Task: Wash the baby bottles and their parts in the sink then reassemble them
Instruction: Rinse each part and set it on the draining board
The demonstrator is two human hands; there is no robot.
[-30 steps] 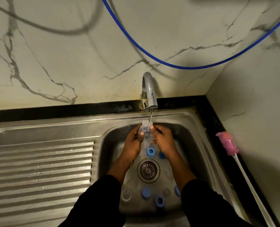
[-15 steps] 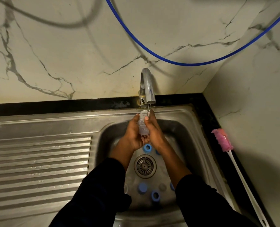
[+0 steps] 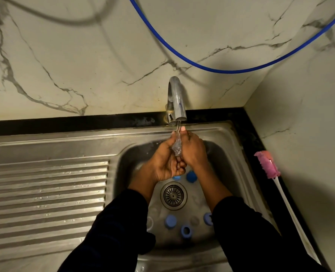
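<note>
1. The left hand point(image 3: 165, 161) and right hand point(image 3: 193, 149) are raised together over the sink point(image 3: 228, 134), just under the tap point(image 3: 177, 103).
2. Both hands press in on a clear bottle point(image 3: 176, 146) from either side, with the fingers curled round it. The bottle stands nearly upright between the palms.
3. A thin stream of water runs from the tap onto the top of the bottle.
4. Other parts lie on the basin floor around the drain point(image 3: 173, 195). A blue cap point(image 3: 191, 176) sits just beyond the drain, below the hands.
5. Nearer the person lie a blue lid point(image 3: 170, 220) and a blue ring point(image 3: 186, 230), with pale clear pieces beside them that are too dim to make out.
6. A pink-headed brush point(image 3: 267, 163) lies on the dark counter right of the sink.
7. A blue hose point(image 3: 221, 70) hangs across the marble wall.
</note>
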